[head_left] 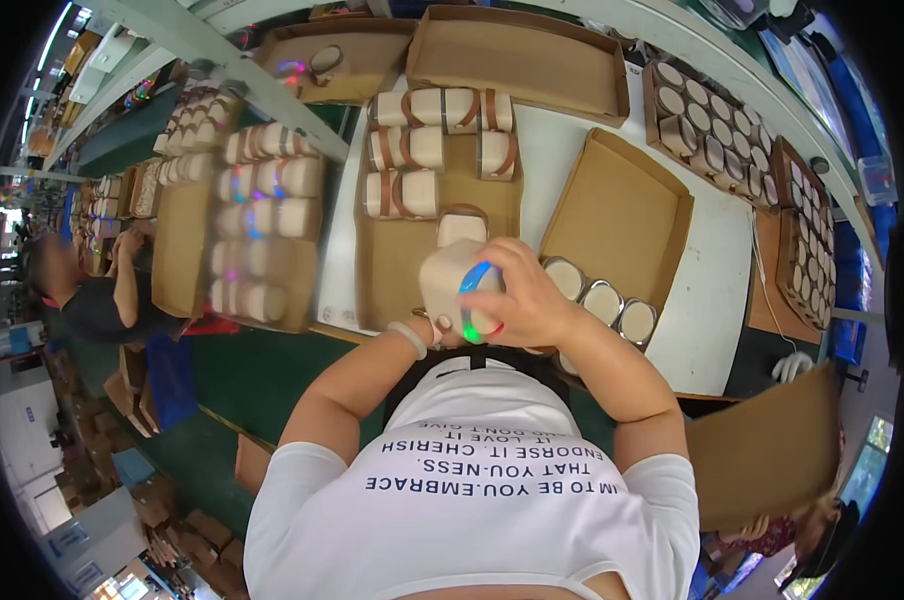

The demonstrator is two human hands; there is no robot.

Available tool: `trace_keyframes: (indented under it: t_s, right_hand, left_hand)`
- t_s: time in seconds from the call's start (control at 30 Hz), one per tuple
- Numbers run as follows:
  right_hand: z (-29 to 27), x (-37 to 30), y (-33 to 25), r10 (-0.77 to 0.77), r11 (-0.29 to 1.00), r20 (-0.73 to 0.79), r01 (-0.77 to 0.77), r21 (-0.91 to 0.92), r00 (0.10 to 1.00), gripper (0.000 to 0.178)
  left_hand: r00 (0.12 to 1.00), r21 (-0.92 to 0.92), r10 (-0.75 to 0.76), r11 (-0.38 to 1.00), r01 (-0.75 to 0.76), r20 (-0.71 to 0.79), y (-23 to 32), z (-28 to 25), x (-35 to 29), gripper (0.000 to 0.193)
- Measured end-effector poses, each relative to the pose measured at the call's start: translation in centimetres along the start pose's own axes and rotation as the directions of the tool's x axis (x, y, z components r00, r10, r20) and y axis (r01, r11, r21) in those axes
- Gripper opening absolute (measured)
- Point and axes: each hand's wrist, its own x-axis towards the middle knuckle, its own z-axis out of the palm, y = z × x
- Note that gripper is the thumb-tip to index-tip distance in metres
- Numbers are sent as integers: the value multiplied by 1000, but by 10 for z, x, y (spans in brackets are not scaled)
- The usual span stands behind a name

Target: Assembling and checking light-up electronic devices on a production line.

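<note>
From here I see the cream jar [440, 278] tilted between both hands: right hand [532, 300] clasping its strapped right side, left hand [440, 328] beneath, grip hidden; cardboard tray [390, 268] just beyond.

Cream canister [440, 282], blue and green band [471, 278], tan tray [397, 255], white table [707, 300]

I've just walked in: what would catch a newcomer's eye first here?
Probably the cream rounded piece in the person's right hand, near the middle, with vivid blue and green light on its side. Just beyond it, a cardboard tray holds cream pieces with brown bands. Farther left, coloured glints dot more cream rows.
</note>
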Motion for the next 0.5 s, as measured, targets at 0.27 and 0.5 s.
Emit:
trace_keyframes:
  t_s: [0.27,0.5]
  right_hand:
    - [-18,-85,142,701,304,-590,-917,-260,400,73]
    - [13,-128,129,870,387,-94,-788,-479,485,81]
  left_hand:
    - [911,204,65,979,21,-406,68,-99,71,31]
    - [434,644,478,610,462,-764,110,-207,168,33]
